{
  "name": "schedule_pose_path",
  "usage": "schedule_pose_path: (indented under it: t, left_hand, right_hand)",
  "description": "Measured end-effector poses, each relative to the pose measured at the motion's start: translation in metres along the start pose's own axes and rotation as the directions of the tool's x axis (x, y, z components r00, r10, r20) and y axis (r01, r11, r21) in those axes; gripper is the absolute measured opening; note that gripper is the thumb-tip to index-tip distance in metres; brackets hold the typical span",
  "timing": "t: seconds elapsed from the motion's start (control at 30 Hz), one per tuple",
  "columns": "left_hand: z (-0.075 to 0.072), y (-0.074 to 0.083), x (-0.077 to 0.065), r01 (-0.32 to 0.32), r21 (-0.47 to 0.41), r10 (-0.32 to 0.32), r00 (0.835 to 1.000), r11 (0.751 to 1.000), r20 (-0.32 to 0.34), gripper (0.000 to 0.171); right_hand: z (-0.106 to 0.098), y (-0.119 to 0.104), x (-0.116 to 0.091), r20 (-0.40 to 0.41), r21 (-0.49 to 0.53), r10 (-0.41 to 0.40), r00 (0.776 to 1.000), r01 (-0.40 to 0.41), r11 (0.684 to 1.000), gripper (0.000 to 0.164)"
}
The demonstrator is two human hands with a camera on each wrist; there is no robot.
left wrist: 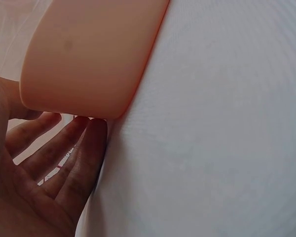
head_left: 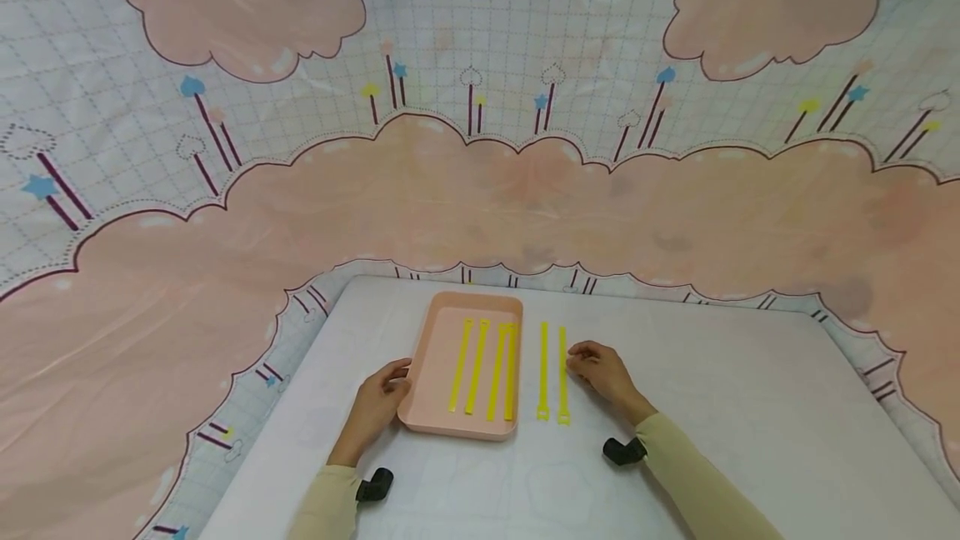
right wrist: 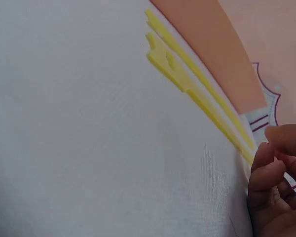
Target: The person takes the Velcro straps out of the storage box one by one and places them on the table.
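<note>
My left hand (head_left: 382, 394) is at the left side of a peach-coloured tray (head_left: 427, 415), its fingertips against the outer wall (left wrist: 84, 84). Inside the tray several thin yellow plastic strips (head_left: 475, 369) lie lengthwise, some close to the right wall. Two more yellow strips lie on the table right of the tray: one nearer it (head_left: 543, 365) and one farther right (head_left: 563, 373). Their near ends are wider, with a notched, fork-like shape. My right hand (head_left: 603, 372) rests beside the farther strip, fingers loosely bent, fingertips right at its edge. In the right wrist view, the fingers (right wrist: 266, 173) overlap the strip's far end.
A white table (head_left: 720, 407) carries everything. Behind it hangs a patterned cloth (head_left: 600, 207) with peach clouds. A black wrist device (head_left: 624, 451) sits by the right cuff, another (head_left: 375, 486) by the left cuff.
</note>
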State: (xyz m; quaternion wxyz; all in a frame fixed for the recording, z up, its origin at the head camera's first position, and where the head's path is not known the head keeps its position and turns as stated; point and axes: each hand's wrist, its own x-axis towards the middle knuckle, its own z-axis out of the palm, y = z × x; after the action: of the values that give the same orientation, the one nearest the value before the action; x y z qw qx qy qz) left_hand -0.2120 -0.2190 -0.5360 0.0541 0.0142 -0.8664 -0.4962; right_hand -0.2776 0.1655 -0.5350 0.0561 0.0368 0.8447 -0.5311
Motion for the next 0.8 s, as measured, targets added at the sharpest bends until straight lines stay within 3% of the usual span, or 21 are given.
schedule_pose_path:
  t: [0.43, 0.8]
  left_hand:
    - [0.000, 0.005, -0.004, -0.017, 0.006, 0.017, 1.000, 1.000, -0.013, 0.040]
    - [0.001, 0.006, -0.005, -0.002, -0.002, 0.002, 1.000, 1.000, 0.007, 0.041]
  right_hand:
    - [-0.001, -0.014, -0.019, 0.056, 0.080, -0.037, 0.998, 0.033, 0.996, 0.019]
    - [-0.001, -0.027, -0.034, 0.129, 0.125, -0.167, 0.977, 0.152, 0.981, 0.028]
